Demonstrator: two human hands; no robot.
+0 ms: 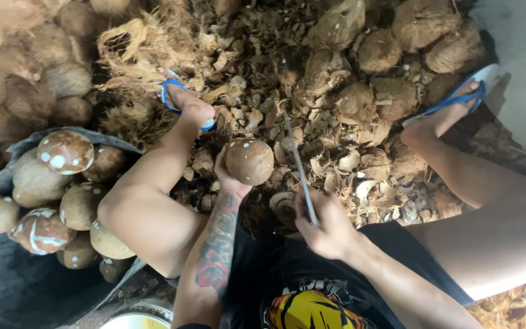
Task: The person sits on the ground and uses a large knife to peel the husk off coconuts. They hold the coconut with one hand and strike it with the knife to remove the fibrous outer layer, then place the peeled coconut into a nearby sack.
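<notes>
while the long knife (pixel 298 164) stands almost upright in the picture, its thin blade runs from the right hand (pixel 327 225) up and a little to the left, and the tip points away from the person toward the heap of shell pieces (pixel 336 158). the right hand is closed in a fist around the handle. the left hand (pixel 229 176) has its fingers curled under a round brown coconut (pixel 249 161) and holds it from below, just to the left of the blade; i cannot tell if blade and coconut touch. the tattooed forearm goes down from this hand. left of the left hand, past the bent knee, a dark sack (pixel 7 280) holds many peeled coconuts (pixel 62 195) with white marks. beyond both hands the ground is covered with husk fibres (pixel 135 55) and unpeeled coconuts (pixel 397 36). the feet wear blue sandals (pixel 175 100), one on each side of the hands. pale concrete floor (pixel 525 73) is at the far right.
</notes>
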